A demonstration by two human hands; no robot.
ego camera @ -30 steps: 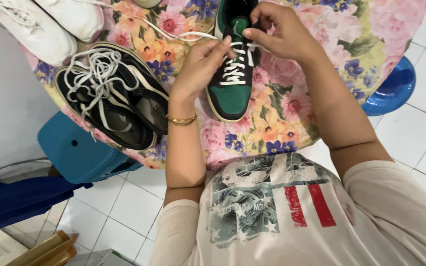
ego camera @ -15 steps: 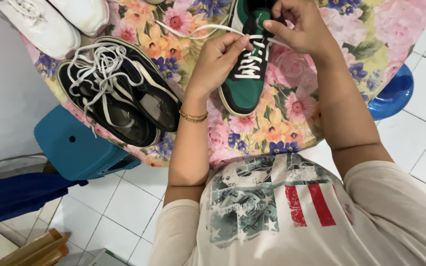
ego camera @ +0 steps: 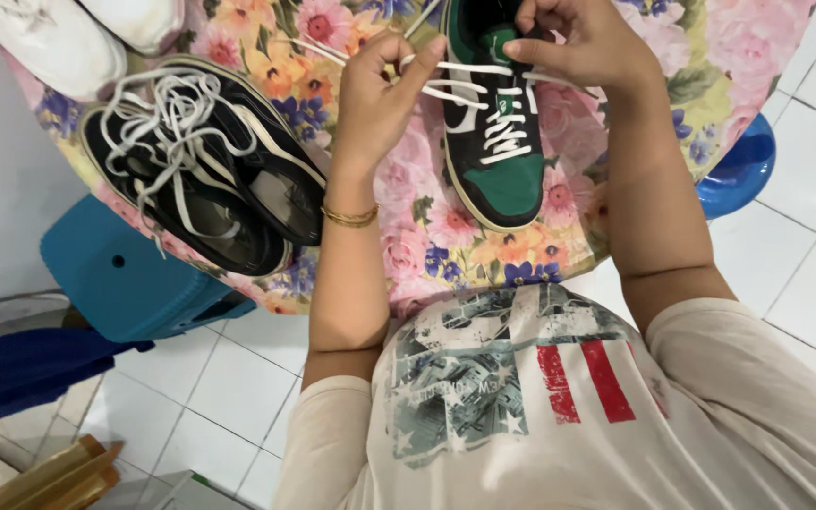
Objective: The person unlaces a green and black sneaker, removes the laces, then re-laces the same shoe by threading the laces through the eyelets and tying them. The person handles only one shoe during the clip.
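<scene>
Hands worked over the green-and-black low-top sneaker [ego camera: 491, 142], which lay on the round table under its floral-print cloth [ego camera: 408, 236], toe toward me. I noted my left hand [ego camera: 377, 94] with thumb and forefinger pinched shut on one end of the white shoelace [ego camera: 469, 80], and my right hand [ego camera: 586, 45] closed the same way on the other end near the tongue. Beside the left wrist sat a pair of black canvas shoes with loose white laces [ego camera: 195, 170].
</scene>
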